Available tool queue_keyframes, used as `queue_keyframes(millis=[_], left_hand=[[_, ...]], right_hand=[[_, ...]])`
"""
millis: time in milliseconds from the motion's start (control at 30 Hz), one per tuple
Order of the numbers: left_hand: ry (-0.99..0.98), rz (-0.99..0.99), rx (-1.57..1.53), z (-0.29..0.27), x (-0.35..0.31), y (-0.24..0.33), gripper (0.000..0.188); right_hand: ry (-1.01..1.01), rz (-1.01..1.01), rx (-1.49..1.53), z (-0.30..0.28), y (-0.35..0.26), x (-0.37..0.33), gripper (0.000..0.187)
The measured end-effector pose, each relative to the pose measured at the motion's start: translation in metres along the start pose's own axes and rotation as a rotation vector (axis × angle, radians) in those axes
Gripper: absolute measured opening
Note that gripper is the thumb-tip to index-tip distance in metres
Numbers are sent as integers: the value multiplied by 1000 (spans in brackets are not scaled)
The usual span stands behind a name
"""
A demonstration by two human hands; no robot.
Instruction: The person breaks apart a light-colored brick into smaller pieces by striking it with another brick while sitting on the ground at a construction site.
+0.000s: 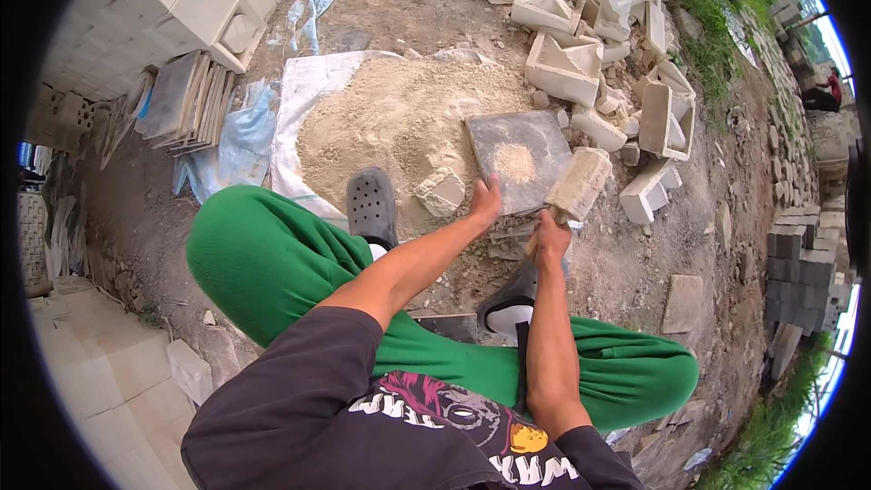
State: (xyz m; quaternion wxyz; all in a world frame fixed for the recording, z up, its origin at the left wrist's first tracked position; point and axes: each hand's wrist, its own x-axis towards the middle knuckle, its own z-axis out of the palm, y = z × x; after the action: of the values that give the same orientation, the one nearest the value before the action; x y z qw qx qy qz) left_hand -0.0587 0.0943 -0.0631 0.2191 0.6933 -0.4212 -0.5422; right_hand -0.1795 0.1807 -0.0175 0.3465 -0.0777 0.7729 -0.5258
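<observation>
My left hand [487,200] is closed on the near left edge of a dark square board [531,141], with a small heap of pale sandy powder [513,163] on it. My right hand [551,238] is wrapped round the short handle of a dusty wooden mallet [581,183]. Its blocky head is by the board's near right corner; I cannot tell whether they touch. Left of the board, a rough pale block chunk [441,191] sits at the edge of a wide mound of sandy powder [372,127].
A white sheet [288,132] lies under the mound. Broken hollow blocks [564,63] are piled at the far right. Thin boards [186,100] lean beside stacked pale blocks [172,0] at the left. Grey blocks [798,263] stand right. A person [824,91] is in the distance.
</observation>
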Motion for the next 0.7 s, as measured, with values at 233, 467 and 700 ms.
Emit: queue_keyframes(millis=[233, 467, 700], left_hand=[[109, 173, 82, -20, 2, 16, 65], [116, 95, -224, -66, -1, 41, 60], [18, -173, -633, -129, 6, 112, 34]], right_hand=[[-92, -138, 109, 0, -16, -5, 19], [-167, -154, 234, 14, -61, -24, 18], [-311, -364, 257, 39, -87, -52, 12]])
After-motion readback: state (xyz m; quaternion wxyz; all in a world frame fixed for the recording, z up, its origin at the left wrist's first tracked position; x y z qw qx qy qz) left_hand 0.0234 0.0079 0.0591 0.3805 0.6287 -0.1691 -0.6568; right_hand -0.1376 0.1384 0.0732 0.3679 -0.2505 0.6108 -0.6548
